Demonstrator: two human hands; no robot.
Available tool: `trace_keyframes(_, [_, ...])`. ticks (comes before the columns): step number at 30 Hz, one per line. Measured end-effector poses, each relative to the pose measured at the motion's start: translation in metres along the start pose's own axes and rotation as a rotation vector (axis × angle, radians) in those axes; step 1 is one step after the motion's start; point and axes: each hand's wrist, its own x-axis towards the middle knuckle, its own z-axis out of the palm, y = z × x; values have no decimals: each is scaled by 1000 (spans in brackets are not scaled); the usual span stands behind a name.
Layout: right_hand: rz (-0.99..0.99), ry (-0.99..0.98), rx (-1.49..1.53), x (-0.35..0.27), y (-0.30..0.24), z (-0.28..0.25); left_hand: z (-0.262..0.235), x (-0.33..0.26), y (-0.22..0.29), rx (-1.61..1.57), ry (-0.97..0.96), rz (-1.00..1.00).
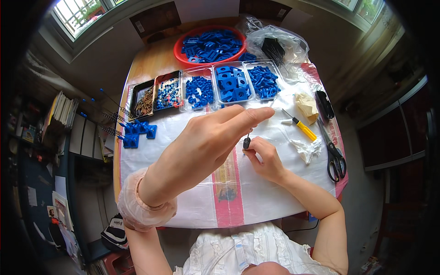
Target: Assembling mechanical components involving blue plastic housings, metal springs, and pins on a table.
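Observation:
My left hand point(197, 149) is raised over the middle of the table, close to the camera. Its fingers are drawn together and point right; whatever they grip is hidden. Just below it, my right hand point(267, 160) pinches a small black coil spring point(246, 143) between thumb and fingertips. A thin rod point(248, 135) sticks up from the spring toward my left hand. At the table's left edge stand several blue brackets point(133, 136), with black springs point(111, 131) and thin blue-tipped rods leaning outward from them.
A row of trays holds screws point(145, 101), small nuts point(168, 94) and blue plastic parts point(199, 90). Behind them sits a red basin point(177, 51) of blue pieces beside a clear plastic bag point(293, 41). On the right lie a yellow screwdriver point(306, 130), crumpled tissue point(306, 149) and black scissors point(337, 165).

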Motion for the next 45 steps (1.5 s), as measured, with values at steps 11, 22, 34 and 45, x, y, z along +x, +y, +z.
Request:
trace_keyframes(11, [8, -1, 3, 1, -2, -1, 3, 4, -11, 26, -89, -84])
trace_keyframes(22, [9, 6, 7, 2, 0, 0, 32, -15, -32, -171, 8, -181])
trace_keyframes(34, [19, -3, 10, 0, 3, 1, 38, -49, -42, -265, 104, -342])
trace_keyframes(45, [29, 18, 12, -1, 3, 2, 68, -33, -43, -561, 212, -437])
